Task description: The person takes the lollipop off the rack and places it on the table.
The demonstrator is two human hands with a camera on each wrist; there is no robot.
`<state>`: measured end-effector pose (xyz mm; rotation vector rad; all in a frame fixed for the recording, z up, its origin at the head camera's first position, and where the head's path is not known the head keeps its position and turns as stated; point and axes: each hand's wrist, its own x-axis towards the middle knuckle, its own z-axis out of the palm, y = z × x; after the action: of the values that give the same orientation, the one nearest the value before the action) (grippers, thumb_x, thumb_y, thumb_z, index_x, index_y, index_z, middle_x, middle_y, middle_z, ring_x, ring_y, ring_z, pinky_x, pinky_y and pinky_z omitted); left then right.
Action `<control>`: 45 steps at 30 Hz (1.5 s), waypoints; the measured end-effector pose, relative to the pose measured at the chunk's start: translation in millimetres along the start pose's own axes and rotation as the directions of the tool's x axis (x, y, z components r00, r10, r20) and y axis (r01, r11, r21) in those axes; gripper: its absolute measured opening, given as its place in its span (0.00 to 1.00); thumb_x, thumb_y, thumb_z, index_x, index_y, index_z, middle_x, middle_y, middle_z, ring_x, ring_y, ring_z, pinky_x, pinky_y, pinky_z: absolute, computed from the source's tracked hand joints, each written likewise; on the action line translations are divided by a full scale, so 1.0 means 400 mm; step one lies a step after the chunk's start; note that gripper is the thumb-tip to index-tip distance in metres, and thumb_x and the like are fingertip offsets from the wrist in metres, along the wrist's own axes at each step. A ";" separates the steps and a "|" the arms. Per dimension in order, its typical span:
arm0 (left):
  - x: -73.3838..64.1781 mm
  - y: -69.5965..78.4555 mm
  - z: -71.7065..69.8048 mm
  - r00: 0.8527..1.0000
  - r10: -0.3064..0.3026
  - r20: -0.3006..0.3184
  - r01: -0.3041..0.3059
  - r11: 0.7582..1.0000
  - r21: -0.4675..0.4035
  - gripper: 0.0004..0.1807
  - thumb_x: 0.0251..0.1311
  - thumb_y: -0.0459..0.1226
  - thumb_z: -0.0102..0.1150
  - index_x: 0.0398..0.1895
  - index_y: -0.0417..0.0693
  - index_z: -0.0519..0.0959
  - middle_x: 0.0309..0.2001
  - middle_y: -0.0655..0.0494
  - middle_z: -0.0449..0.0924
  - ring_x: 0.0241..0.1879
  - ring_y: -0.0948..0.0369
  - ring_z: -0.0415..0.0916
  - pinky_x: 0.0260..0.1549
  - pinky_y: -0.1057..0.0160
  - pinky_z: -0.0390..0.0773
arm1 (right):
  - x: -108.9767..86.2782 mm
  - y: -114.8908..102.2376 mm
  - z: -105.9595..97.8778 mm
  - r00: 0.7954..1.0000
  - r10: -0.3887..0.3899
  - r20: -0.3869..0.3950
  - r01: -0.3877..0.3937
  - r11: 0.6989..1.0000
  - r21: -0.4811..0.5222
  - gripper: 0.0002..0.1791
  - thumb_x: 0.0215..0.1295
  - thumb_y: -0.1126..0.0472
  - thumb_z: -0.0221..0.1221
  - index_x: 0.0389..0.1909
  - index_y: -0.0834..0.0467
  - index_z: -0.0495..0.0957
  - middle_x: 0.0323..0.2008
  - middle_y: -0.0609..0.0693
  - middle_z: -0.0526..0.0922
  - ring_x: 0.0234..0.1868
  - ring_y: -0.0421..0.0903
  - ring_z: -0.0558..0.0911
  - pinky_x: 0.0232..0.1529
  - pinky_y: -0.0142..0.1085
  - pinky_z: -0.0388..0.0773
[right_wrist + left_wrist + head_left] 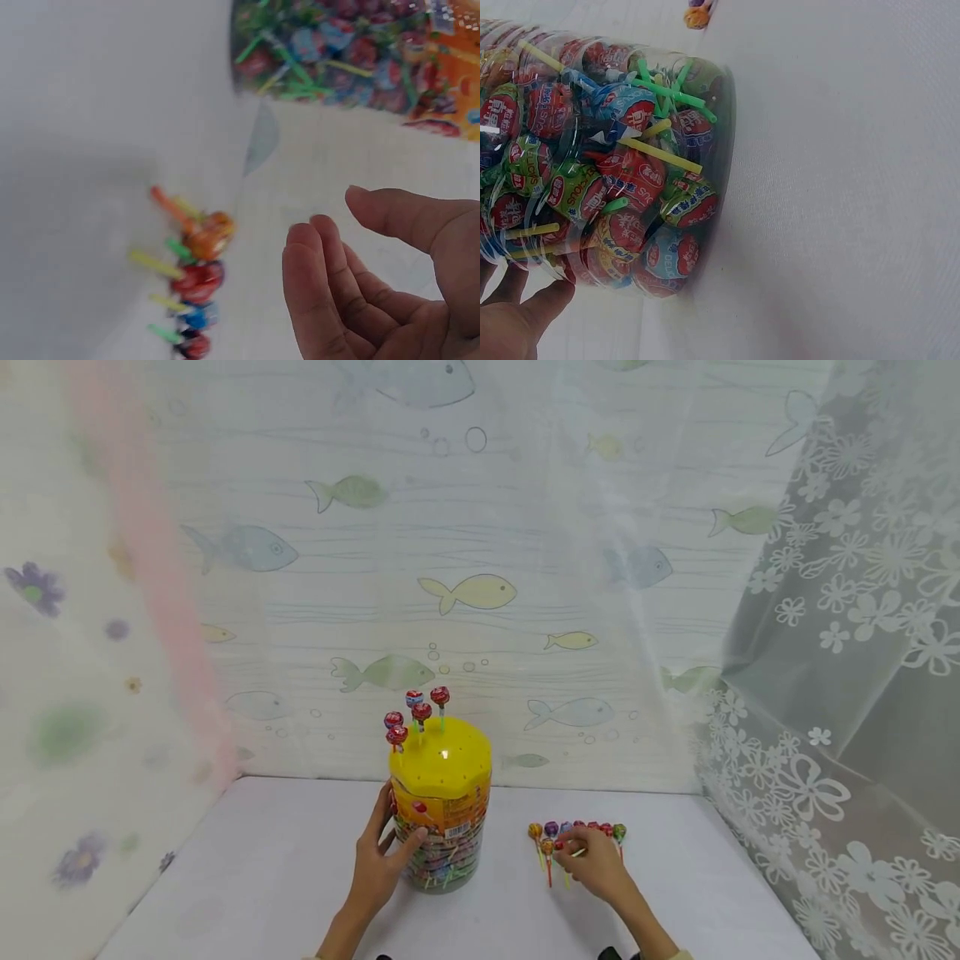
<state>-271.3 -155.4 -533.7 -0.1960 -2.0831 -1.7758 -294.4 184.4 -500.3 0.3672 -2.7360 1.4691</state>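
Note:
A clear plastic jar (447,852) packed with wrapped lollipops (634,176) stands upright under a yellow lid (457,764). Several lollipops (422,712) stick up from holes at the lid's left side. My left hand (378,860) grips the jar by its left side, thumb across the front; in the left wrist view its fingers (551,300) lie against the jar wall. On the right, my right hand (596,864) hovers over a row of loose lollipops (199,281). Its thumb and fingers are apart with nothing between them, close by an orange-wrapped lollipop (547,846).
The jar and the loose lollipops share a white tabletop (285,860). Behind it hangs a pale curtain (480,635) with printed fish. A sheer flowered curtain (825,793) borders the right side, and another flowered cloth (75,718) the left.

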 end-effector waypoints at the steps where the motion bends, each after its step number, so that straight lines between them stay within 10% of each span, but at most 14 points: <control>1: 0.000 0.000 0.000 1.000 -0.001 0.001 0.001 1.000 0.000 0.47 0.68 0.41 0.64 0.83 0.62 0.47 0.82 0.48 0.49 0.78 0.39 0.52 0.67 0.28 0.58 | 0.000 -0.010 0.000 1.000 -0.020 0.011 0.020 1.000 0.009 0.16 0.61 0.68 0.67 0.46 0.74 0.80 0.28 0.52 0.84 0.26 0.42 0.82 0.23 0.31 0.81; 15: 0.000 0.005 0.000 1.000 -0.013 0.001 0.013 1.000 0.001 0.47 0.68 0.42 0.64 0.83 0.63 0.47 0.82 0.49 0.48 0.78 0.39 0.52 0.67 0.28 0.58 | 0.019 -0.208 0.027 0.990 -0.126 -0.061 0.132 0.984 0.118 0.13 0.67 0.63 0.65 0.51 0.60 0.82 0.34 0.49 0.84 0.36 0.43 0.82 0.33 0.28 0.81; 22: -0.001 0.000 -0.005 1.000 -0.006 -0.001 0.006 1.000 0.005 0.47 0.69 0.41 0.64 0.83 0.60 0.47 0.82 0.48 0.49 0.78 0.39 0.52 0.67 0.28 0.59 | 0.050 -0.319 0.034 0.953 -0.258 -0.159 0.293 0.922 0.254 0.22 0.71 0.62 0.62 0.64 0.54 0.75 0.48 0.52 0.83 0.51 0.49 0.81 0.52 0.33 0.83; 31: 0.000 0.006 0.001 1.000 0.001 -0.008 -0.001 1.000 0.007 0.47 0.68 0.40 0.64 0.83 0.61 0.48 0.81 0.48 0.51 0.77 0.39 0.54 0.66 0.30 0.61 | 0.101 -0.443 0.055 0.909 -0.395 -0.133 0.417 0.869 0.267 0.31 0.72 0.61 0.61 0.73 0.59 0.65 0.66 0.61 0.73 0.66 0.56 0.73 0.70 0.49 0.72; 45: -0.011 0.024 -0.002 1.000 -0.017 -0.009 0.017 0.999 0.031 0.46 0.69 0.41 0.64 0.83 0.62 0.48 0.81 0.47 0.50 0.77 0.38 0.54 0.66 0.30 0.61 | 0.164 -0.543 0.073 0.913 -0.409 0.004 0.393 0.880 0.269 0.32 0.71 0.62 0.61 0.74 0.62 0.65 0.68 0.59 0.73 0.67 0.57 0.75 0.68 0.49 0.74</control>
<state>-263.7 -153.9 -526.4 -0.1624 -2.1115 -1.7493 -309.2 31.9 -330.4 0.9366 -2.3022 1.7108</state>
